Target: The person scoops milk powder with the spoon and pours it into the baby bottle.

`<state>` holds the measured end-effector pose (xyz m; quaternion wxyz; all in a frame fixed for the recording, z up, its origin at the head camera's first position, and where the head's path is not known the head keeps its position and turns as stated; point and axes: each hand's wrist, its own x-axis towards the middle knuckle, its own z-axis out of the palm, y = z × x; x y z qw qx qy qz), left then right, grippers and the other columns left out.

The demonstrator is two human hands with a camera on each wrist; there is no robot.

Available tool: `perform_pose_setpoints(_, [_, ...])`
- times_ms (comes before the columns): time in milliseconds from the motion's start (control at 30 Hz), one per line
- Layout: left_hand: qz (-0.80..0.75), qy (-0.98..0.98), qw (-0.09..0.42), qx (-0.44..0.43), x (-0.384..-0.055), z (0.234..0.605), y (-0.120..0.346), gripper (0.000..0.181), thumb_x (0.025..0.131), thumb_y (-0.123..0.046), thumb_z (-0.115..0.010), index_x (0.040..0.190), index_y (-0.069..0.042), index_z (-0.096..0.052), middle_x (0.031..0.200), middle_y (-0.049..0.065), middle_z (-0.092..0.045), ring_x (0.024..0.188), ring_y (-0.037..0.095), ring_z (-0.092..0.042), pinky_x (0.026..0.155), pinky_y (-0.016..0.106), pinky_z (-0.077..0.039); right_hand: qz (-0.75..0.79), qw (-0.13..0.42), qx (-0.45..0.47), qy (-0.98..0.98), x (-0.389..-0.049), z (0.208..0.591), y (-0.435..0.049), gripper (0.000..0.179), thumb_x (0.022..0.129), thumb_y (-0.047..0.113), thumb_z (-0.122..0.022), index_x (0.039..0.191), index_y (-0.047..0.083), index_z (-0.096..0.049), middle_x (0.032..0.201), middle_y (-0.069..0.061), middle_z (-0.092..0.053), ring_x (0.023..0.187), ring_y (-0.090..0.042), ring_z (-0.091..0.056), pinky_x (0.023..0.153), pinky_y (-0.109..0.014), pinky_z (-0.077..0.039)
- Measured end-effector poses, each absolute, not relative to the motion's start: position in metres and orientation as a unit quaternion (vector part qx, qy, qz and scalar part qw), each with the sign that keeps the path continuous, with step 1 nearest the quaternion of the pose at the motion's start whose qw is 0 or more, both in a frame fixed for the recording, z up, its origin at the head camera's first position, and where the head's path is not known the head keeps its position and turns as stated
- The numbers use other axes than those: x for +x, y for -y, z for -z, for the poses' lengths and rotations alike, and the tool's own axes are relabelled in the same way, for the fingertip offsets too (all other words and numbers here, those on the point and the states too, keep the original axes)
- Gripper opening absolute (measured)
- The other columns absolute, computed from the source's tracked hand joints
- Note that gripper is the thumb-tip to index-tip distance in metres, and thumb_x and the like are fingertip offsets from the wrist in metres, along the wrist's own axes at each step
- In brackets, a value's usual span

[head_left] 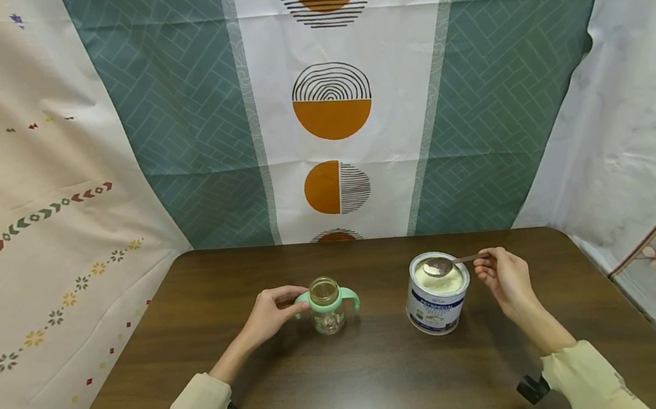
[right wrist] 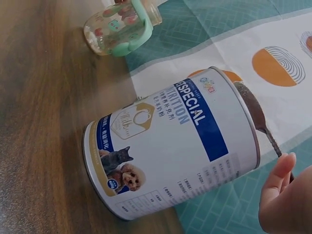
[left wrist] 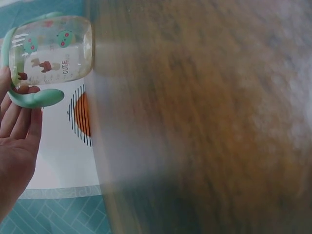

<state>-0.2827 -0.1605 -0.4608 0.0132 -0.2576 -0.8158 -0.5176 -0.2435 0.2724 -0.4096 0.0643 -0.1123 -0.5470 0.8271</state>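
Note:
A clear baby bottle (head_left: 329,320) with a mint-green collar and two handles stands uncapped on the table. My left hand (head_left: 272,310) holds its left handle between thumb and fingers; the left wrist view shows the green handle (left wrist: 36,99) against the fingers. To the right stands an open white-and-blue can of milk powder (head_left: 435,310), pale powder visible inside. My right hand (head_left: 506,277) pinches a metal spoon (head_left: 438,266) by its handle, with the bowl over the can's mouth. In the right wrist view the spoon (right wrist: 253,109) shows beside the rim; its contents are unclear.
The brown wooden table (head_left: 344,400) carries the bottle and the can, a hand's width or more apart. Behind it hangs a green and white patterned cloth (head_left: 193,111). Pale patterned cloths hang at the left (head_left: 17,208) and right (head_left: 639,115) sides.

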Motion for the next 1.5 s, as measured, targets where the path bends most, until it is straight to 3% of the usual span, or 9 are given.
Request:
perform_pose_setpoints(200, [0.529,0.809,0.008,-0.256,-0.271,0.444,0.158,0.026,0.086,-0.009,-0.072,0.112,-0.002,-0.070,0.107,0.017,-0.072,0.100,0.035,-0.068,0.075,0.020,-0.054,-0.830,0.071,-0.108,0.543,-0.245,0.406,-0.270,0.033,0.103,0.012,-0.035,0.082,0.009,-0.060,0.066,0.002,-0.062,0.058,-0.006,-0.057,0.055,-0.015,-0.049])
perform_pose_setpoints(733, [0.523,0.812,0.015,-0.260,-0.271,0.445,0.157,0.025,0.087,-0.009,-0.071,0.111,-0.001,-0.069,0.107,0.016,-0.072,0.103,0.034,-0.067,0.082,0.038,-0.055,-0.836,0.082,-0.102,0.534,-0.248,0.397,-0.257,0.033,0.102,0.010,-0.038,0.079,0.010,-0.062,0.065,0.002,-0.062,0.057,-0.006,-0.057,0.054,-0.014,-0.048])
perform_pose_setpoints(1500, [0.516,0.817,0.013,-0.258,-0.272,0.445,0.157,0.027,0.087,-0.011,-0.071,0.112,-0.001,-0.069,0.110,0.017,-0.071,0.107,0.034,-0.066,0.084,0.033,-0.055,-0.844,0.071,-0.090,0.524,-0.255,0.387,-0.236,0.030,0.102,0.010,-0.041,0.080,0.008,-0.063,0.065,0.001,-0.063,0.057,-0.006,-0.058,0.055,-0.013,-0.048])
